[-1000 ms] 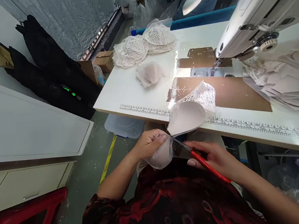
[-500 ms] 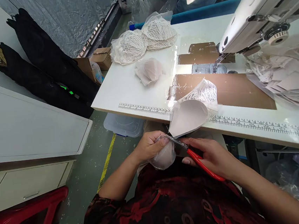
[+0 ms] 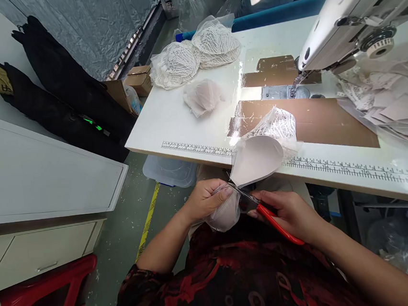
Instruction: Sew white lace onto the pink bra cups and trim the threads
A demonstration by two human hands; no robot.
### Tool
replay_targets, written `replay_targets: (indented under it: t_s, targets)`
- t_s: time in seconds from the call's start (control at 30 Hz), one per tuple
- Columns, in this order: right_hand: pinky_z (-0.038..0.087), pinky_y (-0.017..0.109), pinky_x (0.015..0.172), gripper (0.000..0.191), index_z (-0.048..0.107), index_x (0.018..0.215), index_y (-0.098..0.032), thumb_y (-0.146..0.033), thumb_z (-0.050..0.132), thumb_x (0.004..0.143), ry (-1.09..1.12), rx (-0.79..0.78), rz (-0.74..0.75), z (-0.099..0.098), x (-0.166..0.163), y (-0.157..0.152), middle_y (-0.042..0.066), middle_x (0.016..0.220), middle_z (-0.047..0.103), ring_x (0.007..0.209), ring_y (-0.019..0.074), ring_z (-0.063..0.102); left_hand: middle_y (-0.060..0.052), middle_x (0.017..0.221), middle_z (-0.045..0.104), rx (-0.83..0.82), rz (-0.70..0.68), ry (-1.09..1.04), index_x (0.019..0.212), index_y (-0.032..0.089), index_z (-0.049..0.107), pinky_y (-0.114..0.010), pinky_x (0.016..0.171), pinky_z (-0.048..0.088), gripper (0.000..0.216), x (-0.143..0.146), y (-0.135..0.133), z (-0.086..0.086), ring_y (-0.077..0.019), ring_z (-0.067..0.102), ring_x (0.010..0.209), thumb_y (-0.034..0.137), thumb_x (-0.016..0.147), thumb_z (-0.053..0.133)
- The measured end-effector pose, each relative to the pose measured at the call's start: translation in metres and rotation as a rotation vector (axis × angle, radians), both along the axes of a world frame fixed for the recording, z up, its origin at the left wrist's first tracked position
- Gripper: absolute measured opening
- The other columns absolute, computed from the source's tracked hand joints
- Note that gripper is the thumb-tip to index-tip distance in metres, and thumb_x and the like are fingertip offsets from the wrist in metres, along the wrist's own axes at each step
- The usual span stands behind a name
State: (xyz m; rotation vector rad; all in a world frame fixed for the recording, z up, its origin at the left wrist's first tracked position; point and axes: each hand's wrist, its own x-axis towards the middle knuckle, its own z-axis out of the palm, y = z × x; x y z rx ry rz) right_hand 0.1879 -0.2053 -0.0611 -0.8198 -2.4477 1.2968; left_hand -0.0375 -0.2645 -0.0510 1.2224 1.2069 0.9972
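Glare's streaking across the glossy white tabletop [image 3: 172, 120] near upper centre, the slim red-handled metal tool [image 3: 278, 225] is looking fairly sharp below centre, and the red-and-black patterned fabric shirt [image 3: 238, 279] is sitting dim at bottom.

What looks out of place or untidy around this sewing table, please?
One pale cup piece pokes over the front edge of the white table, so it could perhaps slip off. The green floor looks untidy, speckled with white.
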Motion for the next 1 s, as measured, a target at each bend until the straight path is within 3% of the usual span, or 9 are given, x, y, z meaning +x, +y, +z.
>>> replay_targets:
  t_s: [0.2,0.47,0.53,0.67,0.7,0.77,0.87,0.93,1.0]
  targets:
    - [0.045,0.022,0.057,0.028,0.063,0.086,-0.019,-0.046,0.056,0.086,0.068,-0.046,-0.027,0.000,-0.006,-0.005,0.003,0.072,0.066,0.061,0.0138,0.056,0.001,0.061,0.048,0.050,0.031,-0.025,0.075,0.010,0.062,-0.018,0.051,0.030,0.036,0.001,0.000,-0.006,-0.0066,0.039,0.055,0.045,0.086,0.058]
    - [0.047,0.024,0.060,0.034,0.066,0.089,-0.018,-0.050,0.058,0.083,0.057,-0.152,-0.024,-0.001,-0.009,-0.007,0.003,0.074,0.066,0.065,0.0149,0.056,-0.002,0.063,0.058,0.083,-0.007,0.077,0.080,0.010,0.067,-0.020,0.052,0.036,0.041,-0.004,-0.001,-0.008,-0.0088,0.048,0.055,0.048,0.086,0.056]
    - [0.048,0.025,0.062,0.034,0.066,0.091,-0.018,-0.050,0.058,0.083,0.068,-0.175,-0.052,-0.002,-0.010,-0.007,0.003,0.075,0.067,0.067,0.0159,0.058,-0.006,0.072,0.066,0.146,-0.094,0.135,0.087,0.010,0.070,-0.021,0.058,0.042,0.039,-0.005,-0.001,-0.007,-0.0117,0.057,0.063,0.046,0.089,0.053]
    - [0.052,0.029,0.069,0.036,0.068,0.096,-0.018,-0.049,0.060,0.082,0.076,-0.280,-0.074,-0.005,-0.008,-0.005,0.004,0.082,0.068,0.077,0.0203,0.062,-0.007,0.079,0.070,0.321,-0.434,0.344,0.098,0.013,0.070,-0.023,0.068,0.046,0.033,-0.009,-0.002,-0.005,-0.0133,0.062,0.071,0.036,0.093,0.047]
    - [0.052,0.030,0.072,0.037,0.068,0.099,-0.018,-0.049,0.061,0.081,0.065,-0.306,-0.057,-0.007,-0.006,-0.004,0.004,0.084,0.068,0.081,0.0217,0.063,-0.007,0.079,0.069,0.381,-0.425,0.423,0.099,0.014,0.070,-0.024,0.070,0.046,0.031,-0.012,-0.002,-0.005,-0.0134,0.061,0.072,0.033,0.094,0.045]
    - [0.052,0.034,0.079,0.042,0.066,0.109,-0.018,-0.050,0.062,0.080,0.048,-0.366,-0.031,-0.010,0.002,-0.003,0.005,0.091,0.069,0.087,0.0247,0.063,-0.008,0.086,0.069,0.525,-0.255,0.614,0.099,0.016,0.069,-0.028,0.076,0.047,0.026,-0.020,-0.001,-0.005,-0.0155,0.061,0.080,0.027,0.093,0.046]
    - [0.051,0.040,0.087,0.051,0.062,0.120,-0.020,-0.052,0.061,0.080,0.049,-0.492,-0.034,-0.016,0.017,-0.005,0.007,0.104,0.069,0.097,0.0283,0.062,-0.013,0.117,0.063,0.761,-0.004,0.854,0.100,0.018,0.068,-0.039,0.092,0.046,0.020,-0.030,0.006,-0.005,-0.0227,0.054,0.112,0.022,0.090,0.051]
    - [0.050,0.042,0.090,0.052,0.062,0.121,-0.021,-0.053,0.062,0.080,0.043,-0.570,-0.031,-0.016,0.027,-0.006,0.008,0.111,0.068,0.101,0.0295,0.061,-0.013,0.134,0.053,0.874,-0.019,0.921,0.100,0.018,0.068,-0.045,0.104,0.039,0.019,-0.030,0.015,-0.004,-0.0255,0.037,0.134,0.021,0.090,0.052]
    - [0.049,0.041,0.092,0.050,0.063,0.120,-0.021,-0.051,0.062,0.080,0.025,-0.628,-0.013,-0.012,0.035,-0.008,0.008,0.113,0.067,0.102,0.0294,0.061,-0.012,0.139,0.050,0.933,-0.122,0.902,0.100,0.018,0.067,-0.047,0.111,0.032,0.019,-0.023,0.028,-0.001,-0.0251,0.023,0.143,0.021,0.091,0.051]
